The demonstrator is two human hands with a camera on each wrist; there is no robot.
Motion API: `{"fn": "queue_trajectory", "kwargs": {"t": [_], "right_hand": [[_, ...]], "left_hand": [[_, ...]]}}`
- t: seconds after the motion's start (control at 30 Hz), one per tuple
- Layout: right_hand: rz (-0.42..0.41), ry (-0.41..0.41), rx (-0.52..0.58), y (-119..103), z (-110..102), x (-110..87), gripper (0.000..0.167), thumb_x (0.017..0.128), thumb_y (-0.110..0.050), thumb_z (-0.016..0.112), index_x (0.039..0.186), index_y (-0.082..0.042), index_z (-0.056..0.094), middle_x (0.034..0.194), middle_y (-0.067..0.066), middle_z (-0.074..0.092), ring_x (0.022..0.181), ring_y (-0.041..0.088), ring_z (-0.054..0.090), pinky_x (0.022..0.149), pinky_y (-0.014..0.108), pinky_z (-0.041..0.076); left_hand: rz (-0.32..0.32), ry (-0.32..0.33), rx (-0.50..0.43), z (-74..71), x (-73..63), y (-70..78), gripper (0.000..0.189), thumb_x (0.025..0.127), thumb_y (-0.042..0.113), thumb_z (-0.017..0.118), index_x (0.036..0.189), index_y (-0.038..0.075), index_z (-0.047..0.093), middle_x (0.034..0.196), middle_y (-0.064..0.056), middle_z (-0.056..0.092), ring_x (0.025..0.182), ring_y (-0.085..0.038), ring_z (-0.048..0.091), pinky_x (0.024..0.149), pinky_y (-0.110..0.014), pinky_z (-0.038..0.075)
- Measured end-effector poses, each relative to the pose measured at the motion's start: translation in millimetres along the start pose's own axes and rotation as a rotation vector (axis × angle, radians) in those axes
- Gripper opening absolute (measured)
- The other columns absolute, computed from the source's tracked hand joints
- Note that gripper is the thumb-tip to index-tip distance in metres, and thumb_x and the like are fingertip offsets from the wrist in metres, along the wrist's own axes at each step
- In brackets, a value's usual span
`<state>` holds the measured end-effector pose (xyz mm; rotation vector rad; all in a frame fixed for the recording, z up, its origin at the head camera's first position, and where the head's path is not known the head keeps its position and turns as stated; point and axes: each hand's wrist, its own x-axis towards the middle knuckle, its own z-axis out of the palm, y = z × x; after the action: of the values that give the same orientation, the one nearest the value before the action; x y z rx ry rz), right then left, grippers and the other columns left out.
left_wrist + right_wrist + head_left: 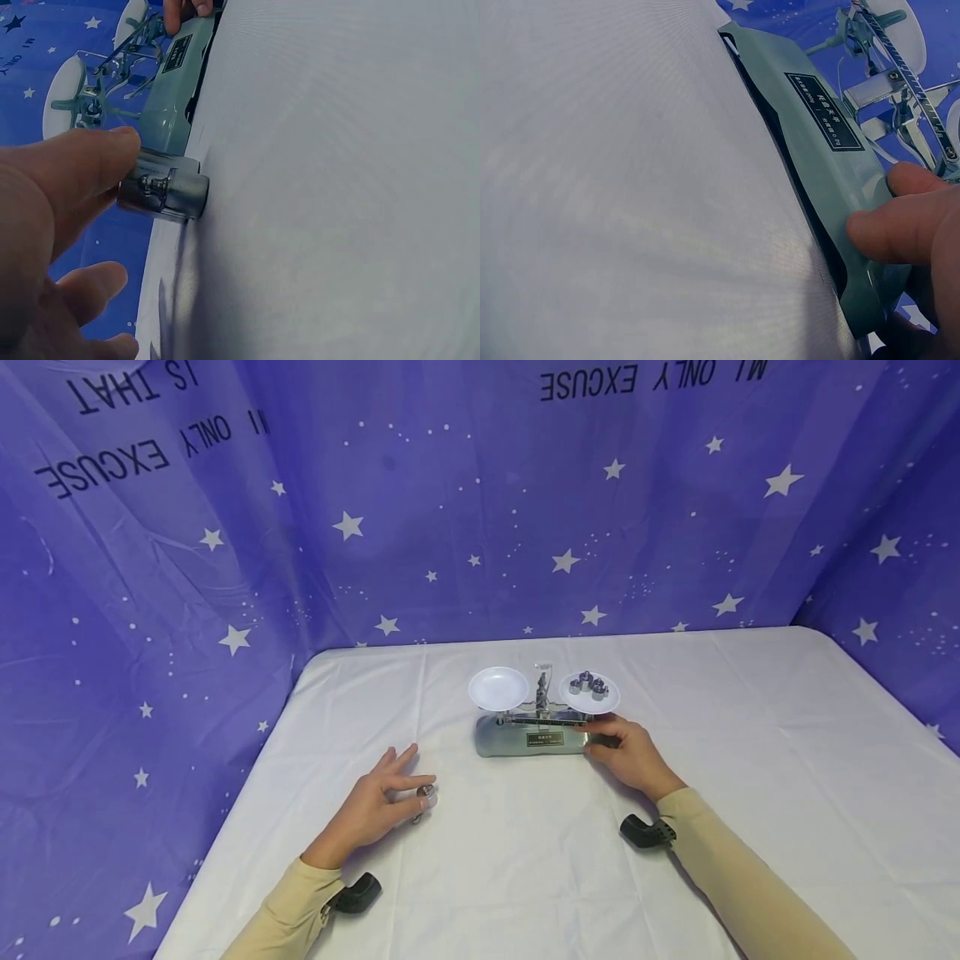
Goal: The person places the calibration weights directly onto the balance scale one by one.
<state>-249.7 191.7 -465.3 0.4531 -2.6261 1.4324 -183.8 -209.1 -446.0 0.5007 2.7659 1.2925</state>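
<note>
A pan balance (517,742) with a green base and two white pans stands at the back middle of the table. Several metal weights (587,683) sit in its right pan, while the left pan (498,688) is bare. My right hand (636,758) grips the right end of the base, with the thumb (885,229) on its front face. In front of the balance on the left, my left hand (375,806) pinches a small clear cylinder (139,196) lying sideways, with a knobbed metal weight (186,195) showing through it. Its other fingers are spread.
White cloth (525,877) covers the table. A blue curtain (450,510) with white stars hangs behind and at both sides. Black curved camera mounts (357,893) sit on both wrists, close over the cloth.
</note>
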Motion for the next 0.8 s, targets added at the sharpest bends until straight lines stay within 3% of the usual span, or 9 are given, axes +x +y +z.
{"fn": "queue_trajectory", "kwargs": {"t": [0.53,0.8], "right_hand": [[0.004,0.001,0.005,-1,0,0.1,0.032,0.082,0.007,0.069,0.113,0.0,0.076,0.131,0.023,0.066,0.128,0.039,0.058,0.102,0.011,0.037],[0.001,0.001,0.001,0,0,0.5,0.032,0.083,0.007,0.07,0.113,0.0,0.076,0.131,0.023,0.067,0.129,0.039,0.058,0.102,0.01,0.036]], "left_hand": [[0.076,0.0,0.024,3.4,0.4,-7.4,0.036,0.087,0.018,0.077,0.123,0.012,0.075,0.149,-0.018,0.055,0.149,-0.056,0.026,0.118,-0.077,0.016],[0.137,0.025,0.022,6.0,0.6,-10.0,0.028,0.091,0.017,0.073,0.119,0.01,0.077,0.143,-0.021,0.06,0.146,-0.057,0.031,0.117,-0.078,0.015]]}}
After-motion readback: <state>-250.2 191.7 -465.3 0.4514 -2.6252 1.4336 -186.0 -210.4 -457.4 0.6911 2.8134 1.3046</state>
